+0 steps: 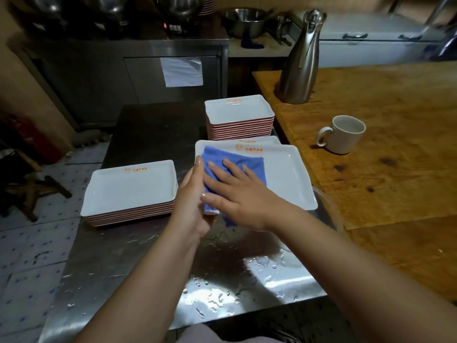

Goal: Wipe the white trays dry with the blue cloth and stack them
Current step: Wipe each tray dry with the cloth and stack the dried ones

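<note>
Head view: left hand (191,194) grips the near-left edge of a white tray (286,174) at centre; right hand (237,191), fingers spread, presses the blue cloth (237,159) flat inside it. Tray stacks sit at 9 (128,191) and 12 o'clock (238,110) on the wet tabletop (153,263)

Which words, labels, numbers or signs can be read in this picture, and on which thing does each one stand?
Nothing reads with certainty.
Tray being wiped: orange logo and Chinese characters, too blurred to quote.
Left stack of trays: same orange print, blurred.
Far stack of trays: orange print, blurred.
Paper sheet on the steel cabinet: no writing visible.
Mug and steel jug: no visible text.
</note>
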